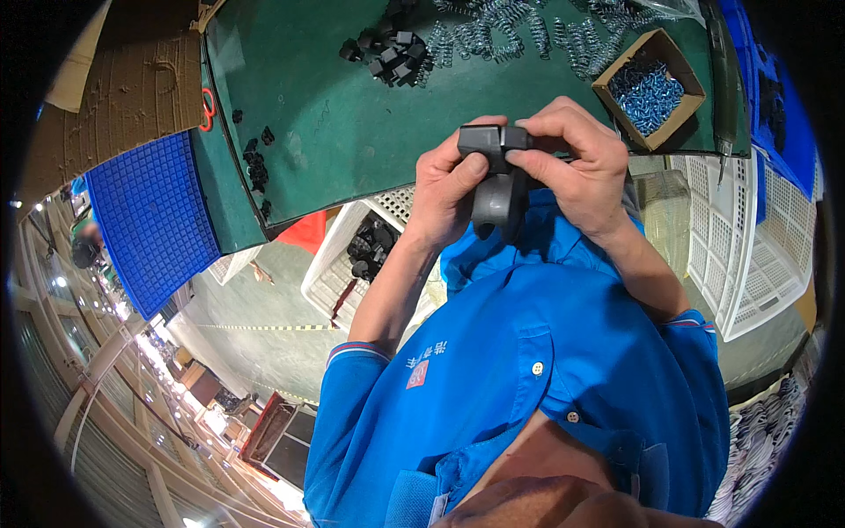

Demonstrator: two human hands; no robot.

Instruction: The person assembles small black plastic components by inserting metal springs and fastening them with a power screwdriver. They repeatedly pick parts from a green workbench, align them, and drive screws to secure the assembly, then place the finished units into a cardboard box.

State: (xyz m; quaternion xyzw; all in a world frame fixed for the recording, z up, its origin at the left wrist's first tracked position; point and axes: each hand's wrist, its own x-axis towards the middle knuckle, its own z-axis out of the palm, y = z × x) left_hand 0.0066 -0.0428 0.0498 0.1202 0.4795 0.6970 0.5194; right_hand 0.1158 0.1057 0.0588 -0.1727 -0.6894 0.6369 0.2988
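Between my hands, just past the table's near edge, is a black plastic part (498, 207) with a blocky top and a curved, forked lower end. My left hand (447, 189) is closed round the left side of it, the thumb pressed on its face. On the other side my right hand (576, 167) pinches the right end of the blocky top between thumb and forefinger. A seam runs down that top, and I cannot tell whether the right end is a separate piece. The fingers behind the part are hidden.
The green-topped table (352, 132) bears small black blocks (396, 60), loose coil springs (493, 33) and a cardboard box (656, 134) of screws. Under its edge sits a white crate (330, 264) with black parts. White baskets (744, 255) stand right; a blue crate (154, 220) is left.
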